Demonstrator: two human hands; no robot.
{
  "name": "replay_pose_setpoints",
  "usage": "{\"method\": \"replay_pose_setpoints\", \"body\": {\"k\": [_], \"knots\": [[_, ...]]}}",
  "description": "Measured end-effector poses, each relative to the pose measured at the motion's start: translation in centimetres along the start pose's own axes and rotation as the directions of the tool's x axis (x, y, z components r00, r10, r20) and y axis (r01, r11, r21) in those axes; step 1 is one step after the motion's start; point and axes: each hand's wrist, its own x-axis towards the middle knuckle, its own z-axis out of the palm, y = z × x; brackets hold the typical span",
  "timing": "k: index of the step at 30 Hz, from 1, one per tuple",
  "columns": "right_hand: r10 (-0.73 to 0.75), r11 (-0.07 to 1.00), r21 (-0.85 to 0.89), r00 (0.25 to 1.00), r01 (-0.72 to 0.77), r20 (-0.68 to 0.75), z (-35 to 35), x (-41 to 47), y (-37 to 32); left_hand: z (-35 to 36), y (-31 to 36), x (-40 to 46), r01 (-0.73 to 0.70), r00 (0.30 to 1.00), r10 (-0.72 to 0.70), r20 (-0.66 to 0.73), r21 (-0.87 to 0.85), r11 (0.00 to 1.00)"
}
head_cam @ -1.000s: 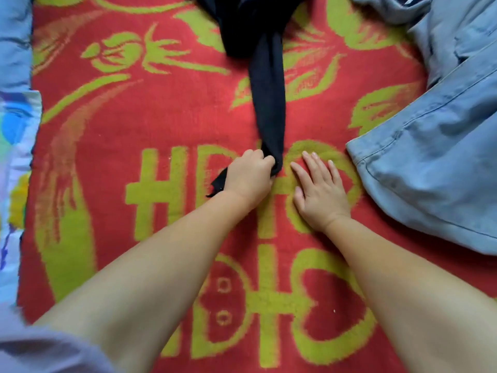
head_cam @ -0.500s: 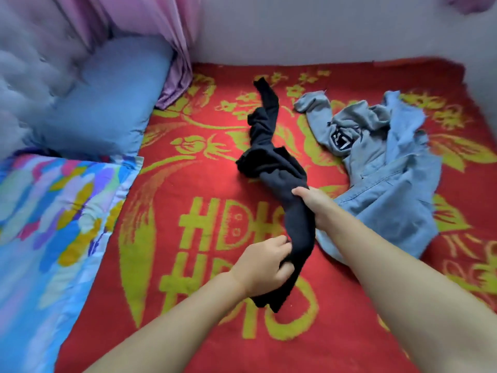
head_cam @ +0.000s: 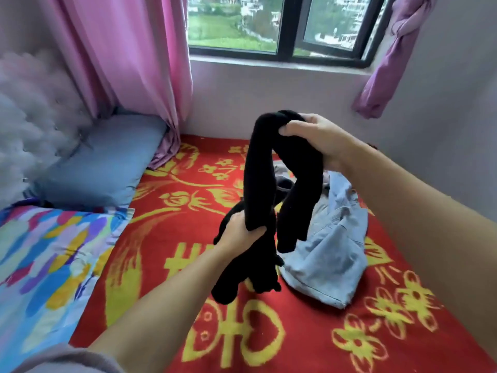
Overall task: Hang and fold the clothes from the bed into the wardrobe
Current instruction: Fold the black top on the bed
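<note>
A long black garment (head_cam: 259, 168) hangs in the air above the bed, looped over itself. My right hand (head_cam: 314, 137) grips its top fold at chest height. Lower down, my left hand (head_cam: 240, 232) grips a bunched length of it, and the loose ends dangle to the red blanket (head_cam: 166, 238). A light blue denim garment (head_cam: 330, 254) lies crumpled on the blanket just right of the black one, partly hidden behind it. No wardrobe is in view.
A grey-blue pillow (head_cam: 99, 162) and a multicoloured quilt (head_cam: 45, 259) lie at the left. A tufted headboard (head_cam: 32, 117) stands far left. Pink curtains (head_cam: 126, 57) and a window (head_cam: 277, 25) are behind the bed, with a wall close on the right.
The black garment has been lifted off the blanket. My right hand rose high with its top fold, my left hand rose too, and the view tilted up to the window.
</note>
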Motion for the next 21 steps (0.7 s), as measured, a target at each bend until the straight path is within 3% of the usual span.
{"method": "replay_pose_setpoints", "body": {"k": [3,7,11,15,16,18,19,21], "knots": [[-0.081,0.972,0.203,0.982,0.115,-0.168,-0.6,-0.7,-2.9,-1.2,-0.1,-0.5,0.136,0.99,-0.136,0.023,-0.007,0.991],[0.01,0.889,0.419,0.908,0.183,-0.418,-3.0,-0.8,-2.9,-4.5,-2.5,-2.6,0.237,0.97,-0.234,0.059,-0.054,0.97],[0.057,0.903,0.412,0.918,0.121,-0.393,-4.5,-1.1,-1.0,-7.9,-2.1,-3.1,0.162,0.984,-0.173,-0.04,-0.184,0.969],[0.081,0.931,0.361,0.933,0.055,-0.351,-5.1,-1.5,-1.2,-11.0,2.4,-2.0,0.07,0.947,-0.189,-0.258,-0.408,0.91],[0.076,0.942,0.33,0.927,0.053,-0.367,-5.2,-1.5,-1.2,-12.3,3.8,-1.6,0.043,0.949,-0.198,-0.245,-0.522,0.852],[0.054,0.954,0.291,0.914,0.072,-0.403,-5.1,-1.5,-1.3,-14.7,6.4,-1.4,0.078,0.992,-0.128,-0.017,-0.711,0.699],[0.04,0.951,0.296,0.91,0.092,-0.412,-5.0,-1.6,-1.4,-15.4,7.2,-1.5,0.125,0.991,-0.066,0.112,-0.683,0.72],[0.0,0.937,0.32,0.918,0.138,-0.396,-4.6,-1.4,-2.4,-15.7,7.7,-1.7,0.124,0.959,-0.002,0.283,-0.415,0.901]]}}
